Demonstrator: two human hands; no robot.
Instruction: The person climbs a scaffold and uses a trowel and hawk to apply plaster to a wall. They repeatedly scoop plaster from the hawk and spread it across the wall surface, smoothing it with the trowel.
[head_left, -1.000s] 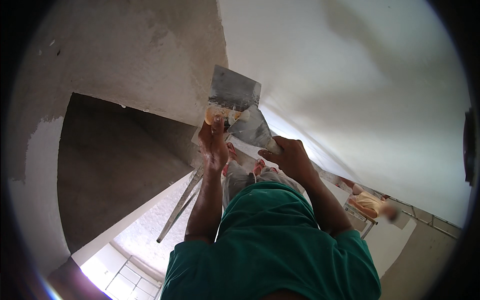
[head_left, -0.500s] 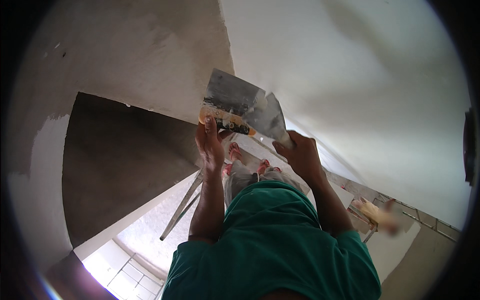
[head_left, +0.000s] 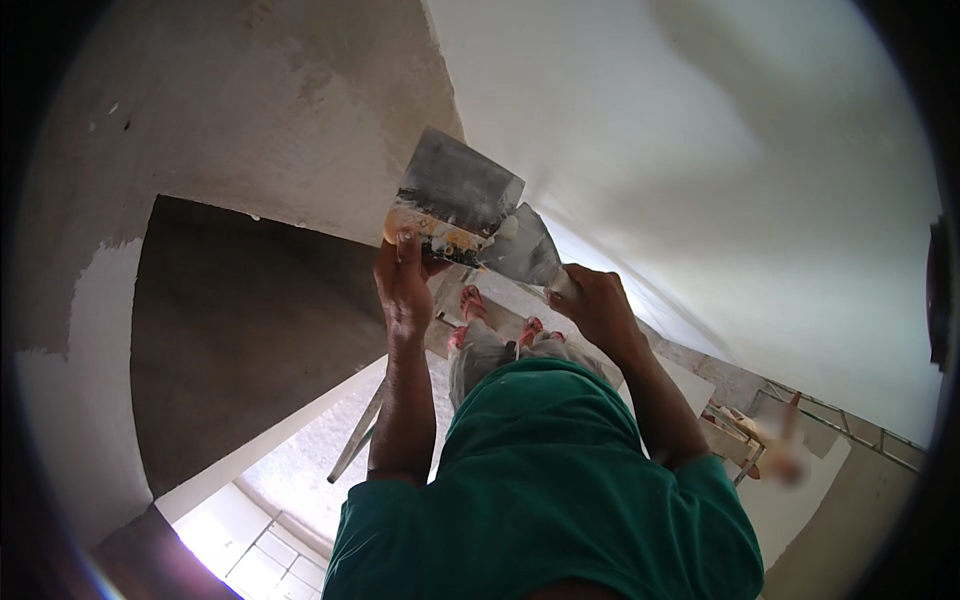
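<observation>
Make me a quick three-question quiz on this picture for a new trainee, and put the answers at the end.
1. What is the right hand holding? A) a paint roller B) a flared scraper C) a bucket
2. True or false: the left hand is empty.
3. Fill in the blank: the person wearing the camera has on a ____ shirt.

Key: 1. B. 2. False; it holds a broad-bladed knife by its orange-and-black handle. 3. Green.
</observation>
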